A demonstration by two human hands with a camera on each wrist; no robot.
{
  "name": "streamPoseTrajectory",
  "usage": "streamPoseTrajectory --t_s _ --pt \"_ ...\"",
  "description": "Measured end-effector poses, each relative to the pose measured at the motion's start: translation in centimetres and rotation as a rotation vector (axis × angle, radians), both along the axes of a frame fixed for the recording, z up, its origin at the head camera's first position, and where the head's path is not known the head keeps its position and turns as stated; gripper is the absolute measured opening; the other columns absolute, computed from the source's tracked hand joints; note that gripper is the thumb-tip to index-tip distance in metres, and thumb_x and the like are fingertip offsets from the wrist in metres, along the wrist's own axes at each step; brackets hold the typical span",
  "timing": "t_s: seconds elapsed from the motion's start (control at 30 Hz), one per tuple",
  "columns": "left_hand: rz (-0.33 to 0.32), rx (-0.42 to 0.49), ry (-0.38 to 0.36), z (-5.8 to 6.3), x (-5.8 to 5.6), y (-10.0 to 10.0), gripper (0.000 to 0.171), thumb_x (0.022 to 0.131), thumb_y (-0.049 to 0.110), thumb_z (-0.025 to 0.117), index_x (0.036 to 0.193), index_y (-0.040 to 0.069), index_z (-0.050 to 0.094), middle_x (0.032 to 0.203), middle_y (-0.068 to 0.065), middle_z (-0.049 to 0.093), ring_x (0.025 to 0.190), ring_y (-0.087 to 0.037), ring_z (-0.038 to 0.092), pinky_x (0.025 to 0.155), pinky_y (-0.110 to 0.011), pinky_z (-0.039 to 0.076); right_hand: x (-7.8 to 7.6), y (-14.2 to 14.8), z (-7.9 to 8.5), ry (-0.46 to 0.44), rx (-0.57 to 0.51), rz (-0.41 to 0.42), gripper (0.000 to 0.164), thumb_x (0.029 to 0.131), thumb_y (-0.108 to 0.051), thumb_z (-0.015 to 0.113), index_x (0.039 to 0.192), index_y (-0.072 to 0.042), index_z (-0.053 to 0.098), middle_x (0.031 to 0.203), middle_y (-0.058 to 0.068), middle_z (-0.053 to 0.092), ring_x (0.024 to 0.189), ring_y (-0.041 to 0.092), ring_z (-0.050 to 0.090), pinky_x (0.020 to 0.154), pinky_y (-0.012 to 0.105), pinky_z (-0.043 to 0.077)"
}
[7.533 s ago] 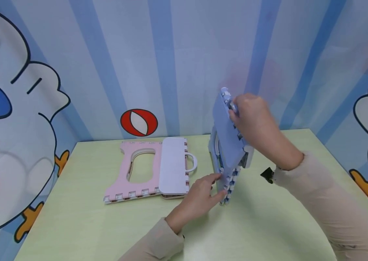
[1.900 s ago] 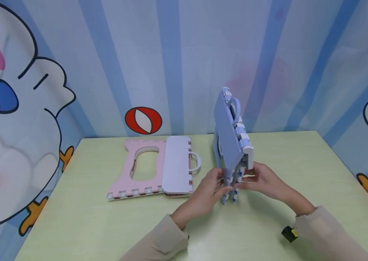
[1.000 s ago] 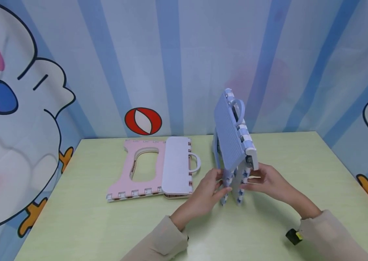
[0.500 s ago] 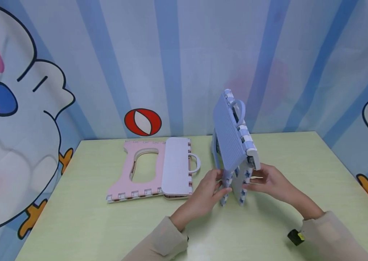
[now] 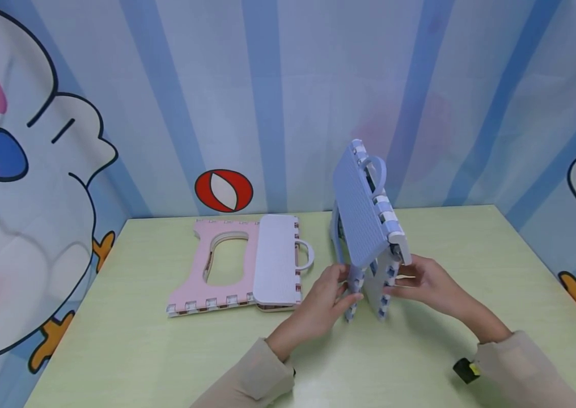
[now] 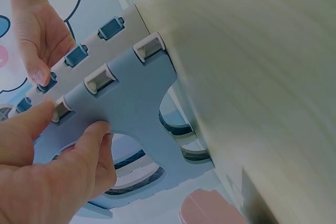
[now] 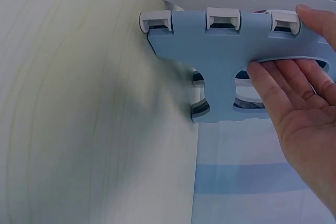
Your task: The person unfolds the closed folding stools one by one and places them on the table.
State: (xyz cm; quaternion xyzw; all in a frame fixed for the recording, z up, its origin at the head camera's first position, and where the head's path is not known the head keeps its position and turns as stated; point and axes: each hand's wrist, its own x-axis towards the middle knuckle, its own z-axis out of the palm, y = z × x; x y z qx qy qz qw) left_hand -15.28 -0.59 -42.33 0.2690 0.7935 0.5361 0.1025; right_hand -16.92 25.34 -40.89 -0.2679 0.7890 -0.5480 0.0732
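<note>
A blue folding stool [image 5: 358,207] stands on its legs on the table, partly unfolded. Its slatted top still slopes in a tilted fold, with the loop handle [image 5: 378,175] at the upper right. My left hand [image 5: 321,300] grips the edge of the left leg panel [image 6: 142,93], fingers hooked through its cutout in the left wrist view. On the other side, my right hand [image 5: 428,286] holds the right leg panel [image 7: 220,51], thumb on the hinged edge and fingers in the cutout. A gap separates the two panels at the bottom.
To the left, a folded pink stool [image 5: 237,289] with a white top panel [image 5: 275,260] and ring handle lies flat on the pale green table [image 5: 130,351]. A cartoon-printed, blue-striped backdrop [image 5: 298,102] rises behind the table's far edge.
My right hand has gone from the blue stool's handle down to its right leg panel. That panel has since swung rightward, widening the gap, while my left hand keeps its place.
</note>
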Motion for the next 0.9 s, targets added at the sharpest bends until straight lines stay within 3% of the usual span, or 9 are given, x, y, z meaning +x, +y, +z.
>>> streamPoseTrajectory --t_s 0.23,0.9 --pt "-0.001 -0.001 0.017 -0.07 0.01 0.03 0.049 0.103 0.019 0.056 0.142 -0.001 0.036 0.140 -0.015 0.041 0.134 -0.026 0.045 0.105 -0.023 0.042 0.08 0.23 0.03 0.003 0.001 -0.001 0.053 0.091 0.003 0.069 0.139 0.011 0.047 0.132 0.034 0.054 0.109 0.010 0.065 0.085 0.029 0.056" --pt "-0.003 -0.023 -0.007 0.11 0.18 0.01 0.050 0.104 0.023 0.055 0.144 0.000 0.035 0.140 -0.014 0.042 0.132 -0.024 0.045 0.104 -0.028 0.045 0.06 0.90 -0.07 0.020 0.021 -0.004 0.052 0.090 0.004 0.070 0.136 0.013 0.048 0.131 0.036 0.053 0.108 0.009 0.065 0.085 0.027 0.056"
